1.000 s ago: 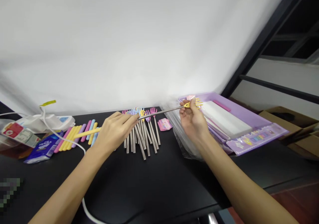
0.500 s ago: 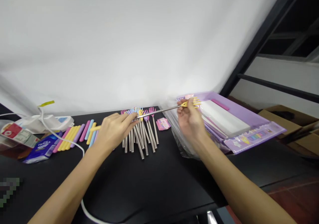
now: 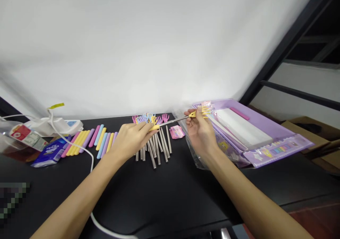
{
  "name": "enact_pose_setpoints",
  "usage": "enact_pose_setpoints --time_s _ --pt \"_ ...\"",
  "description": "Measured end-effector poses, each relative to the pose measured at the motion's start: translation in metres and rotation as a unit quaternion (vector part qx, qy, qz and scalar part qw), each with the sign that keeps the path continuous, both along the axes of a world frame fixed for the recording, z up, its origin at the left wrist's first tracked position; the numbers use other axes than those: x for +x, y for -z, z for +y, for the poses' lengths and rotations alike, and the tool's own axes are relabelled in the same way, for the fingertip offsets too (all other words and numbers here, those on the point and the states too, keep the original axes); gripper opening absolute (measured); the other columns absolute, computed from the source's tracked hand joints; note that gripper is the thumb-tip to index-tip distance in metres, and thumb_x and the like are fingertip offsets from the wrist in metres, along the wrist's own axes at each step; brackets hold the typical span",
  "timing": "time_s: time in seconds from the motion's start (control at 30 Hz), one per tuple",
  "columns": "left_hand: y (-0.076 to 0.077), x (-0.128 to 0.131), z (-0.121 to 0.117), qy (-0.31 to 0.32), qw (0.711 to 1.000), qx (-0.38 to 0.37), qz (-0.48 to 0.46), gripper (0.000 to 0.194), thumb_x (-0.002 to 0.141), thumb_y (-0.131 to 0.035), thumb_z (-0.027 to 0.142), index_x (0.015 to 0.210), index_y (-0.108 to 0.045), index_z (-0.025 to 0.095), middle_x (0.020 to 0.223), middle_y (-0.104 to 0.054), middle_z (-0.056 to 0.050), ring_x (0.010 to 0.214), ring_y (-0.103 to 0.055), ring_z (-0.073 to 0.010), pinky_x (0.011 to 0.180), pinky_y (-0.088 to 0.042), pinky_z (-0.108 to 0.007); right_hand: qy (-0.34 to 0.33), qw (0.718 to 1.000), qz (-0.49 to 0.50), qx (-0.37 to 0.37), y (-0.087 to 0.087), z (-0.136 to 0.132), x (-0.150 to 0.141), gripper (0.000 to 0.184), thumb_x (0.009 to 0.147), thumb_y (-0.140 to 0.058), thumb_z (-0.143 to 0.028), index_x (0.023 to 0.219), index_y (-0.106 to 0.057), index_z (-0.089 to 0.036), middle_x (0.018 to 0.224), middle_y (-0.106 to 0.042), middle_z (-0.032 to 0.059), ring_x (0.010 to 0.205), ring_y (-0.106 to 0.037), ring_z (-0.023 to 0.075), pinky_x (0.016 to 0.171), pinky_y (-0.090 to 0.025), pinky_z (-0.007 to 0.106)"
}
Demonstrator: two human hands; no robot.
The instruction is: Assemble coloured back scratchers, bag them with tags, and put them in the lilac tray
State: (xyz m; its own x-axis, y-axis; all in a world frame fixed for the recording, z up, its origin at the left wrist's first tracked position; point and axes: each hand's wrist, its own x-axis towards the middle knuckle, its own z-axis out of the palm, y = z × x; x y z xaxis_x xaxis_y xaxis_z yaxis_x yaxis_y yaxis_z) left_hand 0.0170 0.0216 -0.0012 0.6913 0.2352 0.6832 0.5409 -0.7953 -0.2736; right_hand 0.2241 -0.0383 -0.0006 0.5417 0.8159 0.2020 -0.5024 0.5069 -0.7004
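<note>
By the left hand (image 3: 134, 139), the yellow sleeve (image 3: 154, 127) is gripped, no longer jutting behind but apparently fitted onto the silver rod (image 3: 174, 121); above the table (image 3: 164, 200), the yellow claw (image 3: 192, 114) is pinched by the right hand (image 3: 201, 132).

Rods (image 3: 152, 157) lie between the tubes (image 3: 86, 140) and box (image 3: 268, 132).

Left hand (image 3: 133, 138) curled palm-down, right hand (image 3: 201, 132) in a pinch, palm inward, both forearms (image 3: 241, 184) stretched forward
</note>
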Motion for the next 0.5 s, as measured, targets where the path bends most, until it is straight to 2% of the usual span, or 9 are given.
enact_pose_setpoints --time_s 0.1,0.2,0.33,0.43,0.5 --pt "0.002 0.003 -0.002 0.019 1.000 0.001 -0.018 0.028 0.105 -0.046 0.031 0.090 -0.064 0.015 0.066 -0.064 0.000 0.052 -0.057 -0.0127 0.049 -0.037 -0.026 -0.014 1.000 -0.023 -0.001 0.002 0.000 0.000 0.028 0.077 -0.083 -0.043 0.075 -0.071 -0.017 0.081 -0.069 0.0013 0.074 -0.062 0.0103 0.066 -0.049 0.021" --pt "0.004 0.011 -0.009 0.037 0.998 -0.037 -0.033 0.024 0.104 -0.046 0.028 0.095 -0.064 0.013 0.071 -0.067 -0.001 0.054 -0.060 -0.0128 0.050 -0.038 -0.026 -0.050 0.996 -0.068 0.000 0.007 -0.002 -0.010 0.028 0.079 -0.082 -0.043 0.075 -0.072 -0.017 0.081 -0.070 0.0023 0.072 -0.061 0.0108 0.067 -0.049 0.023" --pt "0.000 0.005 -0.008 0.028 0.998 -0.058 -0.029 0.026 0.104 -0.047 0.032 0.094 -0.064 0.016 0.074 -0.070 -0.001 0.057 -0.061 -0.0131 0.052 -0.038 -0.027 -0.068 0.995 -0.075 -0.005 0.004 -0.002 -0.005 0.024 0.078 -0.083 -0.038 0.076 -0.072 -0.017 0.082 -0.070 0.0021 0.068 -0.058 0.0089 0.065 -0.049 0.021" --pt "-0.005 -0.015 0.005 -0.028 0.998 -0.034 -0.040 0.022 0.102 -0.051 0.030 0.088 -0.064 0.018 0.074 -0.070 -0.001 0.059 -0.063 -0.0152 0.053 -0.038 -0.028 0.000 1.000 0.006 -0.026 -0.005 0.001 0.017 0.022 0.080 -0.082 -0.033 0.073 -0.070 -0.016 0.076 -0.069 0.0010 0.065 -0.058 0.0069 0.059 -0.049 0.016" --pt "-0.008 -0.025 0.012 -0.109 0.992 -0.009 -0.062 0.015 0.098 -0.056 0.024 0.085 -0.063 0.019 0.073 -0.070 -0.002 0.057 -0.062 -0.0172 0.051 -0.034 -0.030 0.066 0.995 0.065 -0.038 -0.009 0.004 0.029 0.024 0.083 -0.079 -0.031 0.070 -0.067 -0.015 0.070 -0.066 -0.0014 0.058 -0.055 0.0049 0.054 -0.047 0.014"
